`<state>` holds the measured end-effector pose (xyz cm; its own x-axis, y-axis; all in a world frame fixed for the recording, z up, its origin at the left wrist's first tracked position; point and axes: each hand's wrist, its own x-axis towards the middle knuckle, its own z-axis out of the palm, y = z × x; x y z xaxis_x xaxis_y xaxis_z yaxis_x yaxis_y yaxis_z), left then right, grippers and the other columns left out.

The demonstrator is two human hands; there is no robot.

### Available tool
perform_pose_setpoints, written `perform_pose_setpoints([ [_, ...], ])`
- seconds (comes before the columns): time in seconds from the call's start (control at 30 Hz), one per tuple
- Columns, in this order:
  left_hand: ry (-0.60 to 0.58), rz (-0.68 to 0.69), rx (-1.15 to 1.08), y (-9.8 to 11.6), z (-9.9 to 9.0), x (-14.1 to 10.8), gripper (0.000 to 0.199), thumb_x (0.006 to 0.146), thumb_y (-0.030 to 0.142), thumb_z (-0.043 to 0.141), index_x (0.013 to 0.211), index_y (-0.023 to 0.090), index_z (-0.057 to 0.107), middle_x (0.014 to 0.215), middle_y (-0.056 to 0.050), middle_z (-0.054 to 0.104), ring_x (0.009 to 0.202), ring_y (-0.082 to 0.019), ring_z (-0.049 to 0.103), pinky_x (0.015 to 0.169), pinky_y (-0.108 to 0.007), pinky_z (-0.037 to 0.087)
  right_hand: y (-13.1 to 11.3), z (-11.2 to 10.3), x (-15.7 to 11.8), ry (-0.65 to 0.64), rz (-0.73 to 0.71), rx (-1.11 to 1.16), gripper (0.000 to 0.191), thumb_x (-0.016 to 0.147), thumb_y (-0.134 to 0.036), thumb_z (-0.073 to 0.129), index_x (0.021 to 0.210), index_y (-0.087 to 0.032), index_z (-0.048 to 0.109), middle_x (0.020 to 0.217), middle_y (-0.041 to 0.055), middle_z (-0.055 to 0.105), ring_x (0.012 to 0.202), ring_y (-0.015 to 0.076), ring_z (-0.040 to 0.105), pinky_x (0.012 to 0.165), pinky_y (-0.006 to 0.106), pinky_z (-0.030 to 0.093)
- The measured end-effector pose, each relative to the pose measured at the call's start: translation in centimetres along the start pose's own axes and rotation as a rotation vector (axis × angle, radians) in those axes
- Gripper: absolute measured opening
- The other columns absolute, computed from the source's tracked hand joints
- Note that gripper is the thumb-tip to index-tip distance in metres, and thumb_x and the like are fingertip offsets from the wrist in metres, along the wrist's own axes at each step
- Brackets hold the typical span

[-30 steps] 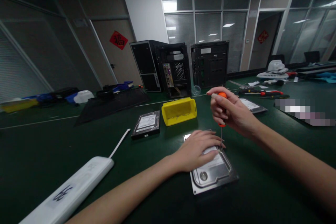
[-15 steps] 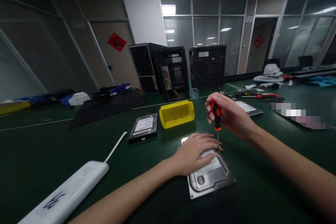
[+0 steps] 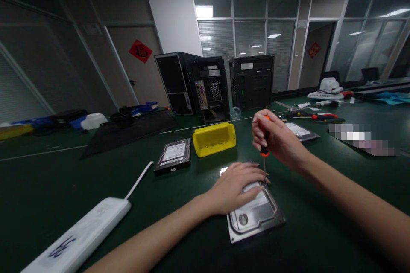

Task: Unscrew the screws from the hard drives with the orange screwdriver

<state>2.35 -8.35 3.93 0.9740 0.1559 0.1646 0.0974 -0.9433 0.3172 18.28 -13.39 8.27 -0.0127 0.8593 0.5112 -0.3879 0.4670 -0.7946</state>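
Right hand [image 3: 278, 136] rewrapped round screwdriver [image 3: 265, 149] — left hand [image 3: 237, 185] flat on drive [image 3: 260, 211], near edge exposed.

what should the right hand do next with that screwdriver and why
Probably give the screwdriver a small turn with the right hand: its shaft stands nearly upright, the tip appears to meet the hard drive near its edge, and the left hand lies across the drive, seemingly bracing it.

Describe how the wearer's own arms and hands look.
The left forearm and right forearm are bare, with no sleeve, watch or bracelet in view. The left hand and right hand are ungloved; no rings or markings can be made out.
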Motion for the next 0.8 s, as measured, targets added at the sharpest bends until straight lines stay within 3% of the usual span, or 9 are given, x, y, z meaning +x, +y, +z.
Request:
perform_pose_setpoints([
  [0.13, 0.001, 0.003, 0.005, -0.05, 0.04, -0.01, 0.029, 0.092, 0.031, 0.04, 0.117, 0.03, 0.055, 0.125, 0.001, 0.056, 0.125, -0.021, 0.039, 0.103, -0.04, 0.028, -0.14, -0.02, -0.14, -0.035, 0.009, 0.03, 0.024, 0.089, -0.037, 0.035, 0.088, -0.021, 0.053, 0.066, -0.0026, 0.042, 0.052, 0.0085, 0.037, 0.054, 0.024, 0.039],
  [0.63, 0.009, 0.016, 0.016, -0.1, 0.13, -0.03, 0.029, 0.092, 0.03, 0.041, 0.117, 0.03, 0.055, 0.124, 0.001, 0.057, 0.124, -0.019, 0.041, 0.103, -0.038, 0.028, -0.19, -0.9, 0.11, 0.054, -0.026, -0.056, 0.01, 0.082, -0.028, 0.054, 0.084, -0.019, 0.055, 0.081, -0.0002, 0.057, 0.064, 0.0082, 0.054, 0.063, 0.023, 0.046],
  [0.8, 0.003, 0.005, 0.024, -0.12, 0.13, -0.02, 0.029, 0.093, 0.03, 0.04, 0.117, 0.03, 0.054, 0.124, 0.0, 0.056, 0.125, -0.02, 0.04, 0.103, -0.04, 0.027, -0.05, -0.73, -0.02, 0.065, -0.06, -0.062, 0.013, 0.078, -0.023, 0.061, 0.085, -0.022, 0.05, 0.069, -0.0047, 0.054, 0.057, 0.007, 0.05, 0.059, 0.022, 0.044],
])
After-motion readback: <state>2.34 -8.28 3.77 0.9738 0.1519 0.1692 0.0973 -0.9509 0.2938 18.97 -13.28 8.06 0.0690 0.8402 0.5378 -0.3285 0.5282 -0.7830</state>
